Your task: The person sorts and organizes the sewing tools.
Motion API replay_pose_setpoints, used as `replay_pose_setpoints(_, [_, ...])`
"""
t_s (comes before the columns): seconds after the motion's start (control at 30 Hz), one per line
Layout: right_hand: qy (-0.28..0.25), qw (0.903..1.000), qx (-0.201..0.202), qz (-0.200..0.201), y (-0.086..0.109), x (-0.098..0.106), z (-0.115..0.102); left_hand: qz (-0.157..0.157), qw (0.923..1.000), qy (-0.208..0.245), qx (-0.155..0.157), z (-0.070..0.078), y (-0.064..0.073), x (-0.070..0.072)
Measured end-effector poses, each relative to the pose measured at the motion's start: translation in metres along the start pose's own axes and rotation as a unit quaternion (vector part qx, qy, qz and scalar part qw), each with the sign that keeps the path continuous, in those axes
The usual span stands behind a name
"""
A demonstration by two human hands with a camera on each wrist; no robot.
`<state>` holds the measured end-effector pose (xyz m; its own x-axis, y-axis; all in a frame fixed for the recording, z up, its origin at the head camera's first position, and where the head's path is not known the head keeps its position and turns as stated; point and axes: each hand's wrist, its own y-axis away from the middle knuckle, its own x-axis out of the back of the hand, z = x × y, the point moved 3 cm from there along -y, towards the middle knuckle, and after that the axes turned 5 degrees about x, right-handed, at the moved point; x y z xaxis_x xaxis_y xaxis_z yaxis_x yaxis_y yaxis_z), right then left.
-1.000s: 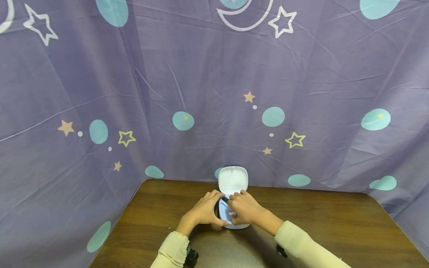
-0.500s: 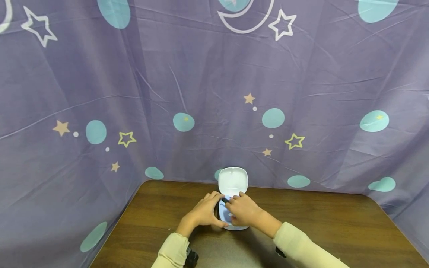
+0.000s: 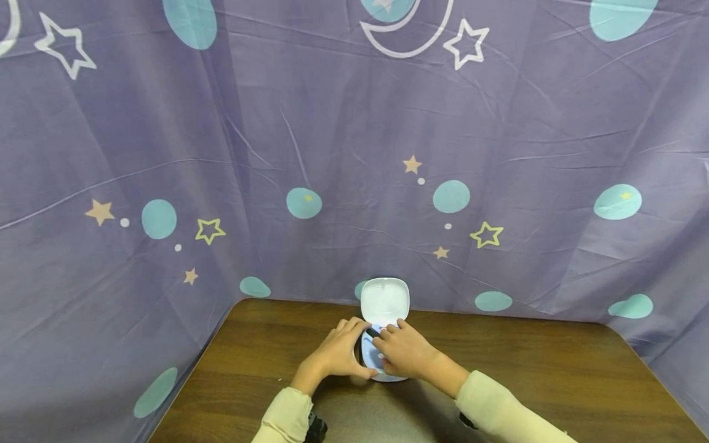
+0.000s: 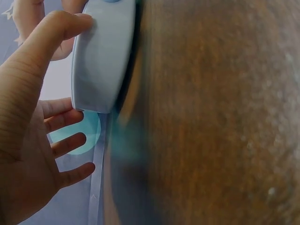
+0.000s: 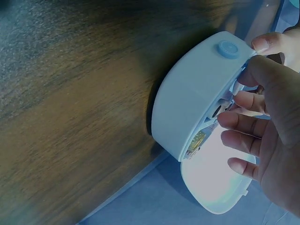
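Observation:
A small white case with a blue button on its front stands on the table, its white lid raised. Its light-blue inner tray shows between the hands. My left hand holds the case at its left side, thumb on the front and fingertips at the back. My right hand reaches over the tray from the right, thumb and index finger pinching a small white piece inside. A dark object lies in the tray near the left fingertips.
The brown wooden table runs back to a purple curtain printed with stars and spots, close behind the lid. In the right wrist view a yellow item sits inside the case near the hinge.
The right hand has lowered slightly over the tray, and less of the white piece shows beside its fingers. The left hand keeps its hold on the case, which stays put.

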<state>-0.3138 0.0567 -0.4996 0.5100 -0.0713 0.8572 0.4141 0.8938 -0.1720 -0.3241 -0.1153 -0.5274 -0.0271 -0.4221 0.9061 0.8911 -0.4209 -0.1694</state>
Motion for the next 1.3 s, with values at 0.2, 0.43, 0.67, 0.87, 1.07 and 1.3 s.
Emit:
replay_pose_setpoints(0.2, [0.009,1.0000,0.000,0.004,0.002,0.000,-0.004,0.001,0.9999,-0.010,-0.002,0.001,0.004,-0.001])
replay_pose_setpoints(0.43, [-0.001,0.9999,-0.001,-0.011,0.003,0.001,-0.011,-0.009,0.9999,-0.011,0.002,0.002,0.011,-0.005])
replay_pose_setpoints(0.67, [-0.002,0.9999,-0.004,-0.010,0.003,0.004,-0.015,-0.014,0.9997,-0.020,0.003,0.003,0.014,-0.007])
replay_pose_setpoints(0.87, [-0.011,0.9998,-0.005,-0.016,-0.001,0.007,-0.009,-0.012,0.9973,-0.071,-0.013,0.003,0.009,-0.002])
replay_pose_setpoints(1.07, [-0.017,0.9992,-0.013,-0.035,-0.008,0.008,0.003,-0.009,0.9925,-0.118,-0.033,0.005,-0.002,0.010])
replay_pose_setpoints(1.3, [-0.010,0.9995,-0.002,-0.029,-0.005,0.005,0.000,-0.056,0.9868,-0.146,-0.040,0.011,-0.005,0.013])
